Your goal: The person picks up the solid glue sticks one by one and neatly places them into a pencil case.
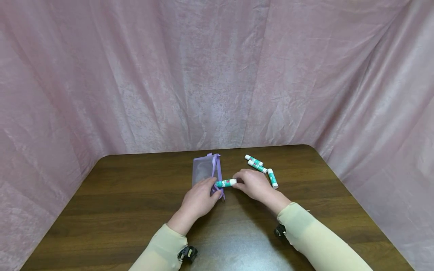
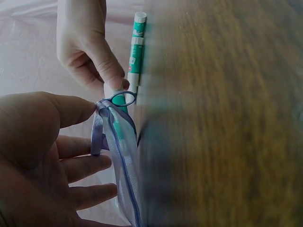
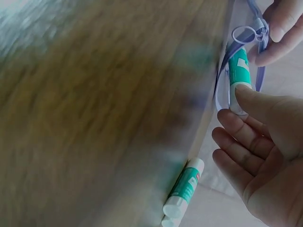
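A purple mesh zipper pouch (image 1: 203,168) lies flat on the table, its zipper side toward the right. My left hand (image 1: 200,198) grips the pouch by its zipper edge near the front corner, beside the ring pull (image 2: 124,98). Between thumb and fingers, my right hand (image 1: 255,184) pinches the white-capped end of a green-and-white glue stick (image 1: 226,183). The far end of that stick reaches in at the pouch's opening, as the right wrist view shows, with purple zipper tape on both sides of it.
Three more glue sticks lie beyond and beside the right hand: two side by side, one at the back (image 1: 251,159) and its neighbour (image 1: 257,166), and a third (image 1: 272,178) apart. The brown wooden table (image 1: 135,195) ends at a pink curtain (image 1: 217,75).
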`<state>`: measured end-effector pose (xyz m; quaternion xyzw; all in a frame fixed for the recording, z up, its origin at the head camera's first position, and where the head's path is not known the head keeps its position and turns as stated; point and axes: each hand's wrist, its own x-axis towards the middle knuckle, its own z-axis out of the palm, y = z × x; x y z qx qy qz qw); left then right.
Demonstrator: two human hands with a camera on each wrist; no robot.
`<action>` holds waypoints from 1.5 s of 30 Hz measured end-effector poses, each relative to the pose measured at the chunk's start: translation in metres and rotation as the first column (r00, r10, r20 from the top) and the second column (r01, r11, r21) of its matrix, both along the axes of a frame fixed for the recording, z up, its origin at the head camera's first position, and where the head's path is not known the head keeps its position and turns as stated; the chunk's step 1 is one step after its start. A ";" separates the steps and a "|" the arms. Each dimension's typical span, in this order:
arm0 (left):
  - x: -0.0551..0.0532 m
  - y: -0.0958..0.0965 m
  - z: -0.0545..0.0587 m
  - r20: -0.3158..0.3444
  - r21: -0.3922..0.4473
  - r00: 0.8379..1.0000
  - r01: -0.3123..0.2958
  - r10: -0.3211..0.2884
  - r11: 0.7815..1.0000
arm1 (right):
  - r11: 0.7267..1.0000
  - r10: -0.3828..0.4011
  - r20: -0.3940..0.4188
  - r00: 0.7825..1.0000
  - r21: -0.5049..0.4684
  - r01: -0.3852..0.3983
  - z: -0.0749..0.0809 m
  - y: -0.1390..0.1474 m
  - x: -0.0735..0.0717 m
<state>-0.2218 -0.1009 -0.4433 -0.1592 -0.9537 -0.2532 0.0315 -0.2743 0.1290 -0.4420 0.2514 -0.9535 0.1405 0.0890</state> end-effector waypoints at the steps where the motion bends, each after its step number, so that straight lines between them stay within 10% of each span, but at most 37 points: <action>1: 0.000 0.000 0.000 -0.001 0.000 1.000 0.001 -0.001 1.000 | 1.000 0.003 0.001 1.000 -0.003 -0.003 -0.001 -0.001 0.000; 45: 0.001 -0.001 -0.003 0.026 0.009 1.000 0.013 -0.013 1.000 | 0.987 0.040 0.187 0.982 -0.158 -0.011 -0.007 -0.017 -0.012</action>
